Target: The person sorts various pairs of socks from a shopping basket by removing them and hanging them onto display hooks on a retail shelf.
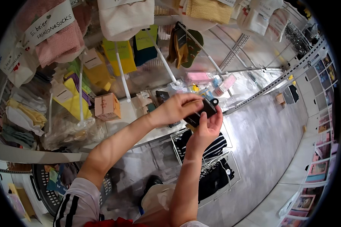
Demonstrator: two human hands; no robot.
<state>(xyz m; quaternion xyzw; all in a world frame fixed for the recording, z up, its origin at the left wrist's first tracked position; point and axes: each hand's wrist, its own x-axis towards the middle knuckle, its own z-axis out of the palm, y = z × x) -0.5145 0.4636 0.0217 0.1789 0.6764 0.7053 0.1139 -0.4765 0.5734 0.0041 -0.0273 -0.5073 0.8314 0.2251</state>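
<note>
My left hand (179, 109) and my right hand (204, 129) meet over the lower shelf, both gripping a black card sock header (192, 119). A black plastic hanging loop (214, 102) sticks out at its upper right end. Below the card a bit of ochre fabric (191, 127) shows; my fingers hide the rest. Behind my hands, brown socks with a dark card (179, 42) and an olive patterned sock (195, 46) hang near a white display hook (207, 54). Yellow socks (125, 61) in green packaging hang farther left.
White hooks project over the shelf, with fluffy socks (128, 22) high up. An orange-pink box (107, 107) and pink packages (199, 78) stand on the shelf. Wire baskets of dark clothing (216, 180) sit on the floor below my right arm; a dark plastic basket (39, 187) is at lower left.
</note>
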